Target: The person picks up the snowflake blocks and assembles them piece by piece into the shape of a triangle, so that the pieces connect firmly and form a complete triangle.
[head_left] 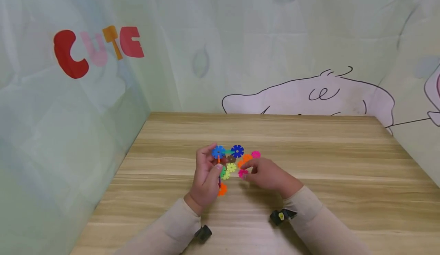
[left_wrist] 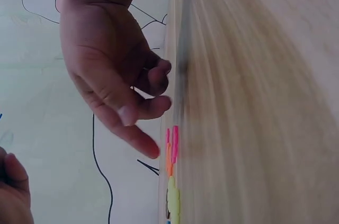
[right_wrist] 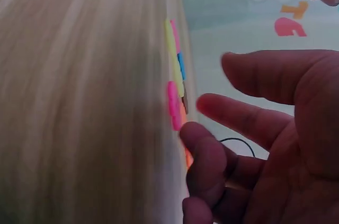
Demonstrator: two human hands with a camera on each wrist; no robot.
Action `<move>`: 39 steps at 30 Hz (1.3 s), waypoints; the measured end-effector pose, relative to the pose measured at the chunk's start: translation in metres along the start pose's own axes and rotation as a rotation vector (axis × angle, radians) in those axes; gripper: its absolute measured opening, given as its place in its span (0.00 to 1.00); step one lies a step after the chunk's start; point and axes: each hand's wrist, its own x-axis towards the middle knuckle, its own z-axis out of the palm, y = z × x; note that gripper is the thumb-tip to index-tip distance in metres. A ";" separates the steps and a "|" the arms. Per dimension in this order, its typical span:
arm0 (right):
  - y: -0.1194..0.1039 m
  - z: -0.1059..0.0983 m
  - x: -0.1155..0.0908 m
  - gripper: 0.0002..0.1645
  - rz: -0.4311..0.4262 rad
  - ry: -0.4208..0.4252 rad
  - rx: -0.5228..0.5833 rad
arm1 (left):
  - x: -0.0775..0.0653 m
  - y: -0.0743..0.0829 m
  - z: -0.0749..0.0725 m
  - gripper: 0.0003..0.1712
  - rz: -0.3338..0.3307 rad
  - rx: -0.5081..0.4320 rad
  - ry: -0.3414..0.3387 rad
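Note:
My left hand (head_left: pixel 203 176) holds a joined set of toy snowflake discs above the table. A light blue disc (head_left: pixel 218 152) tops it, a dark blue disc (head_left: pixel 237 151) extends to the right, and an orange disc (head_left: pixel 222 189) hangs at the bottom. Only part of that hand shows in the left wrist view. Over loose discs on the table is my right hand (head_left: pixel 269 174), its fingers loosely bent and apart in the right wrist view. Closest to its fingertips lies a pink disc (right_wrist: pixel 174 106); I see no grip on it.
Loose discs lie on the wooden table (head_left: pixel 326 151): yellow ones (head_left: pixel 231 167), a brown one (head_left: pixel 232 159), orange ones (head_left: pixel 247 158) and another pink one (head_left: pixel 256 154). Printed sheets (head_left: pixel 192 48) stand along the back and left.

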 end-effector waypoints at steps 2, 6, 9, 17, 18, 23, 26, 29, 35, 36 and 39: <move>0.001 0.002 -0.001 0.17 0.014 -0.041 -0.031 | 0.000 -0.001 0.000 0.27 0.011 -0.015 -0.001; 0.004 0.004 -0.001 0.17 -0.019 -0.051 -0.083 | 0.000 -0.002 0.000 0.27 0.019 -0.043 -0.001; 0.005 0.004 0.000 0.11 -0.043 -0.039 -0.115 | -0.001 -0.001 0.000 0.27 0.010 -0.043 0.002; 0.007 0.005 0.001 0.13 -0.060 -0.040 -0.152 | -0.001 0.000 0.000 0.26 -0.021 -0.021 0.006; 0.007 0.005 0.001 0.13 -0.066 -0.041 -0.167 | -0.001 0.000 0.000 0.26 -0.022 -0.020 0.005; 0.006 0.004 -0.001 0.13 -0.094 -0.048 -0.236 | 0.000 0.000 0.000 0.26 -0.020 -0.027 0.005; 0.005 0.003 -0.003 0.14 -0.088 -0.044 -0.249 | 0.000 0.000 0.000 0.26 -0.021 -0.026 0.007; 0.004 0.003 -0.003 0.16 -0.057 -0.039 -0.245 | 0.000 -0.001 0.000 0.27 -0.022 -0.016 0.009; 0.006 0.001 -0.001 0.17 -0.038 -0.053 -0.144 | 0.000 -0.001 0.000 0.27 -0.030 0.004 0.026; 0.006 0.000 0.000 0.16 -0.043 -0.049 -0.097 | 0.001 -0.001 0.000 0.27 -0.029 0.007 0.031; 0.004 -0.006 0.001 0.12 -0.068 -0.008 0.088 | 0.001 -0.001 0.001 0.27 -0.027 0.009 0.046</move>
